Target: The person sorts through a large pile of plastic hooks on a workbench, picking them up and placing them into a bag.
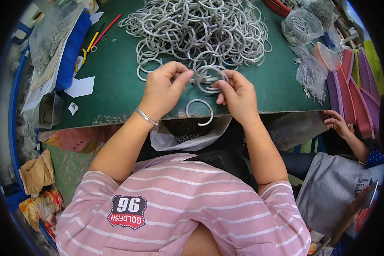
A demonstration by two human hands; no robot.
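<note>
In my right hand (240, 94) are several grey metal open rings (205, 90), like cuff bangles, gripped between thumb and fingers. Close beside them, the thumb and fingertips of my left hand (163, 88) are pinched together; what they hold, if anything, is too small to make out. A single open ring (211, 112) appears below my hands at the table's front edge, over the mouth of a white sack (158, 138). Whether it rests on anything cannot be told. Beyond my hands a large heap of similar rings (200, 32) covers the back of the table.
The green table (119, 98) has a worn front edge. At left lie yellow-handled pliers (84, 56), a red rod (111, 26), white paper (80, 87) and a blue bin (72, 51). Bagged rings (302, 26) stand at right, near another person's hand (338, 123).
</note>
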